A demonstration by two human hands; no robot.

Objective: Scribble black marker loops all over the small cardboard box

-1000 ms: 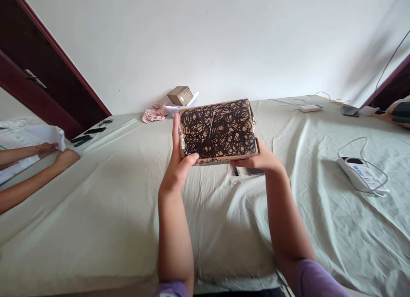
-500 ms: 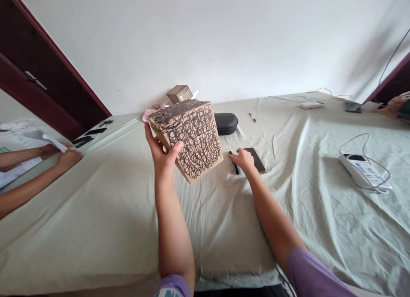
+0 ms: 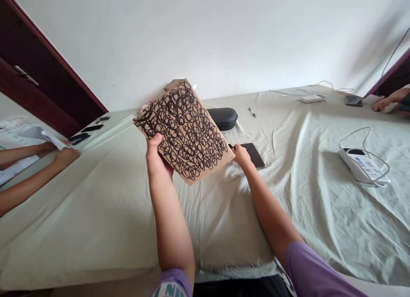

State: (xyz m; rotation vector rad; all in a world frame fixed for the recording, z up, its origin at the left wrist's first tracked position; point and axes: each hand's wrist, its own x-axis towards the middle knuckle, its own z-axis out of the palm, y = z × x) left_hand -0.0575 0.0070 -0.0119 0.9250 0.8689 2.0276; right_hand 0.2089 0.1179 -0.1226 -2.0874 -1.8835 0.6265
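My left hand (image 3: 156, 156) grips a brown cardboard box (image 3: 184, 132) by its lower edge, with the thumb on a broad, tilted face covered in black pen scribbles. My right hand (image 3: 242, 156) is shut around a black pen (image 3: 230, 146), with only its tip showing beyond the fingers. That hand is just beside a dark tablet or phone (image 3: 255, 155) lying on the pale green bedsheet (image 3: 96, 203).
A black hard case (image 3: 223, 119), a small pen (image 3: 252, 112) and a smaller cardboard box (image 3: 171, 84) lie beyond my hands. A co-worker's hands (image 3: 65, 157) handle white paper (image 3: 53, 139) at left. A white device (image 3: 361, 165) with a cable sits right.
The box has turned to show its broad scribbled face and tilts more flatly toward me. My right hand has closed on the black pen and lifted it from the sheet.
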